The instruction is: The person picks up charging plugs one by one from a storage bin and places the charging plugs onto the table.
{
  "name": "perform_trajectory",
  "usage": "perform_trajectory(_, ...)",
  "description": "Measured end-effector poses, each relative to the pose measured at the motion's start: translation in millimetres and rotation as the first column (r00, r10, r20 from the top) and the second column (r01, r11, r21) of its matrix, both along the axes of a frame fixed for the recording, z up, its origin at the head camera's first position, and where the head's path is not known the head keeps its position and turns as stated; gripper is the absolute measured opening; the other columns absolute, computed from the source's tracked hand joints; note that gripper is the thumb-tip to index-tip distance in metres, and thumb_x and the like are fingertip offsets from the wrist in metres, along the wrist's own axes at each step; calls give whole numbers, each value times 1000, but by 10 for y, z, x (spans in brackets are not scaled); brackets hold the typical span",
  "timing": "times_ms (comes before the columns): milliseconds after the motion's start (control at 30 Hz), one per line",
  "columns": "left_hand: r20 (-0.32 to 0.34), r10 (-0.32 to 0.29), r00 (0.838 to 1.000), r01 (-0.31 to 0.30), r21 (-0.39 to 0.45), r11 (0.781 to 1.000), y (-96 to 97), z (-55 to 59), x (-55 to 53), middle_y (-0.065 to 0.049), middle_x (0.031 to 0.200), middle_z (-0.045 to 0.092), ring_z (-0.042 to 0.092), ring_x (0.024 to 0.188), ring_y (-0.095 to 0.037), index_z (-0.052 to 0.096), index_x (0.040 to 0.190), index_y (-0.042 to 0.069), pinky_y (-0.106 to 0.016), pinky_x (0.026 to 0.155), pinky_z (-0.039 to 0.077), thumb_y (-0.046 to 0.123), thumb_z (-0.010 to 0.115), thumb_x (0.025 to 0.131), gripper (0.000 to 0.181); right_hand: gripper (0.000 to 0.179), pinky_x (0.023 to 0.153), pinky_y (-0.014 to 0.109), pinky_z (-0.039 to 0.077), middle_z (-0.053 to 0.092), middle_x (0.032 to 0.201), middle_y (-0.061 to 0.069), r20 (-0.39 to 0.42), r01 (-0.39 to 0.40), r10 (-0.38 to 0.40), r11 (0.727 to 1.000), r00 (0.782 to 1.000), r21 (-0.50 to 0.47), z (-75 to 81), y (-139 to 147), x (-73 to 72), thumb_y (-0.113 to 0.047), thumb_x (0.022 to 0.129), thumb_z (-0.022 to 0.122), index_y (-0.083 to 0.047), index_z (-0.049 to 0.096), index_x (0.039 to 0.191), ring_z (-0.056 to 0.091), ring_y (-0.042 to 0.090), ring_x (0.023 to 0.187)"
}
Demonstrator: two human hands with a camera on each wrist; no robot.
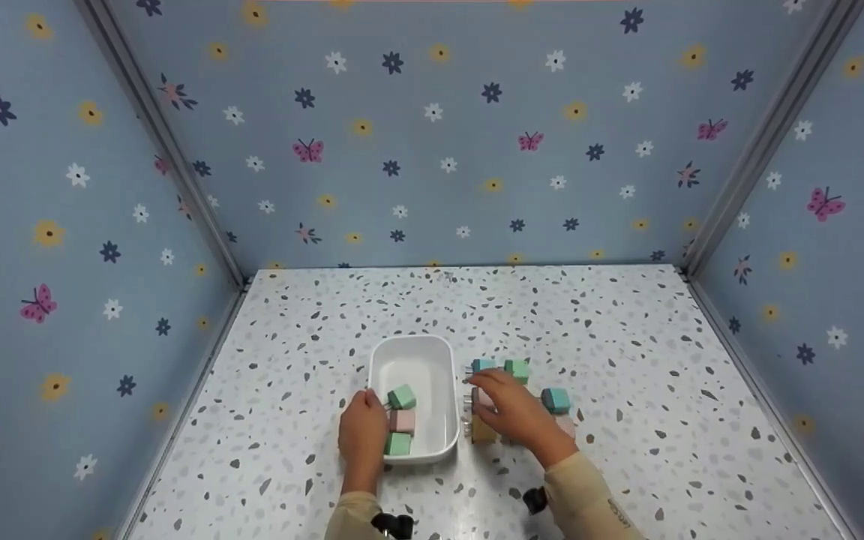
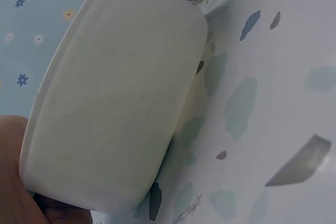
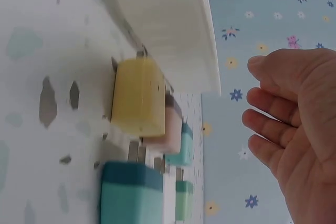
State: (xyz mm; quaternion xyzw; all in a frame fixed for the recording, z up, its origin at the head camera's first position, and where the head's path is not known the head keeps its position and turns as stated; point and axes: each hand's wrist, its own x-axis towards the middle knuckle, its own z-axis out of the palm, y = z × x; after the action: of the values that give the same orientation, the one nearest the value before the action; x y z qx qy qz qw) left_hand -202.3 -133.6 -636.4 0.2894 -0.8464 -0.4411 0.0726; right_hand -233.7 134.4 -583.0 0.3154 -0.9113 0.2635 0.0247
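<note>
My left hand (image 1: 363, 435) grips the left rim of a white plastic bin (image 1: 436, 420). Inside lie a green plug adapter (image 1: 402, 396), a pink plug adapter (image 1: 403, 421) and another green one (image 1: 399, 444). My right hand (image 1: 518, 409) hovers over the adapters right of the bin, thumb and fingers loosely bent and holding nothing. Below it in the right wrist view are a yellow adapter (image 3: 139, 98), a pink adapter (image 3: 170, 127), a teal adapter (image 3: 131, 192) and a green adapter (image 3: 182, 200). Metal prongs show on several. The left wrist view shows mostly the bin's outer wall (image 2: 121, 87).
The speckled white tabletop (image 1: 312, 322) spreads around the bin. Flower-patterned blue panels (image 1: 432, 135) stand at the back and both sides. Right of my right hand sit a teal adapter (image 1: 556, 400) and a partly hidden pink one (image 1: 565, 425).
</note>
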Motion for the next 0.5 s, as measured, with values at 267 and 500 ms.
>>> perform_trajectory(267,-16,-2,1000,2,-12,1000,4,-5,7,-7,78,59,53,72,-25,65,100,12,-38,65,36,38,39,110,39,45,104,41,49,61,137,6,17,-39,38,999,999,38,18,-312,15,-20,95,74,-9,61,137,60,22,125)
perform_trajectory(500,-32,-11,999,10,-34,999,-11,-30,10,-7,78,59,53,71,-25,64,97,13,-39,64,37,38,39,110,38,44,105,43,49,61,137,6,3,-73,73,995,997,68,-14,-549,58,-22,97,72,-10,61,138,60,23,127)
